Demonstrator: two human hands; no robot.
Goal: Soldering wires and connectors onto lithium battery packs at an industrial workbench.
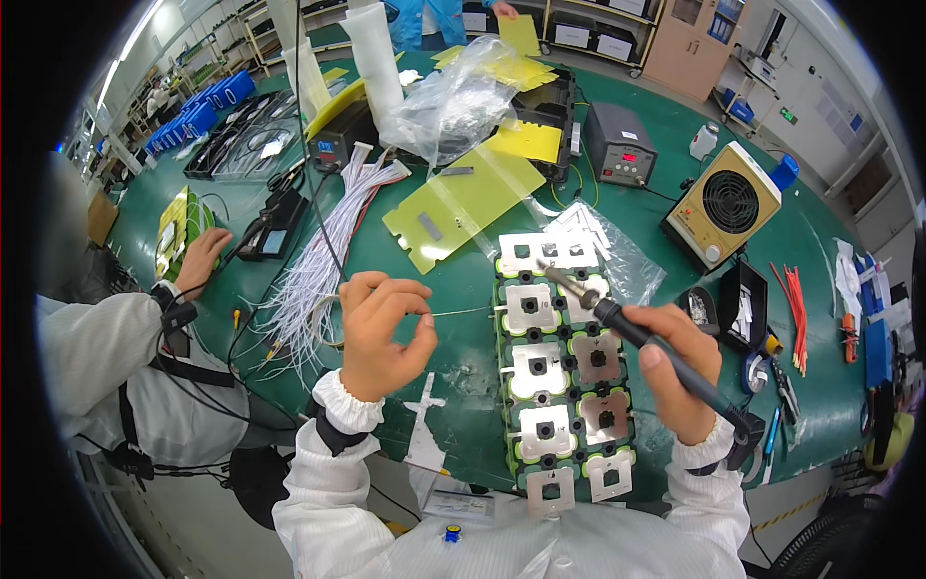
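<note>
Left hand (pixel 381 333): fingers pinched shut on a thin solder wire (pixel 463 312) that runs right toward the battery pack (pixel 559 372).
Right hand (pixel 680 372): closed around a black soldering iron (pixel 627 328), its tip resting on the upper part of the pack.
Battery pack: green frame with metal strips, lying on the green table (pixel 463 280) in front of the person, between the hands.
Nearby: white wire bundle (pixel 318 261) to the left, yellow sheet (pixel 463 203) behind, small fan (pixel 723 207) at right.
Co-worker: another hand (pixel 203 259) rests at far left.
</note>
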